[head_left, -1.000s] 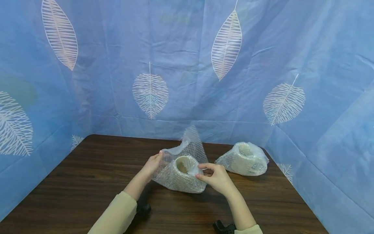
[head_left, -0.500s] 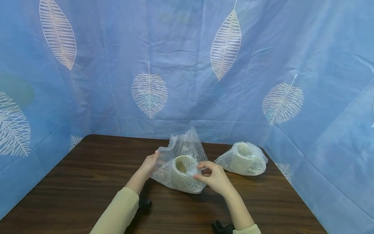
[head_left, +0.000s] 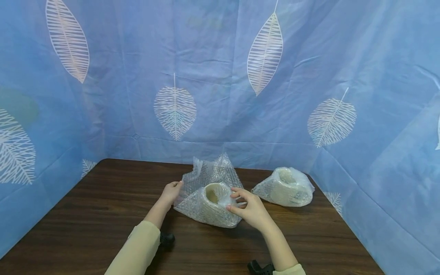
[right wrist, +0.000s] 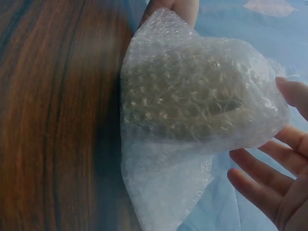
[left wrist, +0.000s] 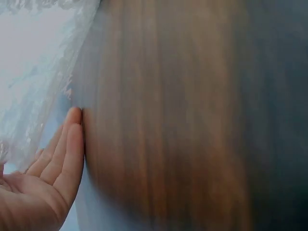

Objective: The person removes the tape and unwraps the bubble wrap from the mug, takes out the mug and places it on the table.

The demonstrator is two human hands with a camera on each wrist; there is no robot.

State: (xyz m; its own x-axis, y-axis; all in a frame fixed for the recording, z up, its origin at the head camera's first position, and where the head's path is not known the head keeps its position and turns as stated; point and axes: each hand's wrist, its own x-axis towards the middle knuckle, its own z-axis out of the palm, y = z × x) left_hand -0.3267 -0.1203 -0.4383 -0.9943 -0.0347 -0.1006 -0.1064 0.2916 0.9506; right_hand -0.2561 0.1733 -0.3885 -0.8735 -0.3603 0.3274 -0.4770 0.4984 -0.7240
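Observation:
A cream-coloured, round, hollow vessel (head_left: 211, 194) lies in a sheet of bubble wrap (head_left: 214, 214), its mouth facing up toward me. Part of the wrap is folded over the right of the mouth; a loose flap (head_left: 225, 170) stands up behind. My left hand (head_left: 170, 193) is at the wrap's left edge; in the left wrist view its fingers (left wrist: 69, 159) are straight alongside the sheet. My right hand (head_left: 251, 208) holds the wrapped vessel's right side, thumb and index finger at the plastic. In the right wrist view its other fingers (right wrist: 262, 185) are spread below the bundle.
A second cream, hollow thing in bubble wrap (head_left: 292, 193) stands at the back right of the dark wooden table (head_left: 103, 214). Blue cloth (head_left: 213, 114) with white leaf prints hangs behind and on both sides. Black straps with small devices are on both wrists.
My left hand has moved left, and the wrap's left edge is spread out further. The flap behind has opened wider and sunk a little. My right hand stays almost in place.

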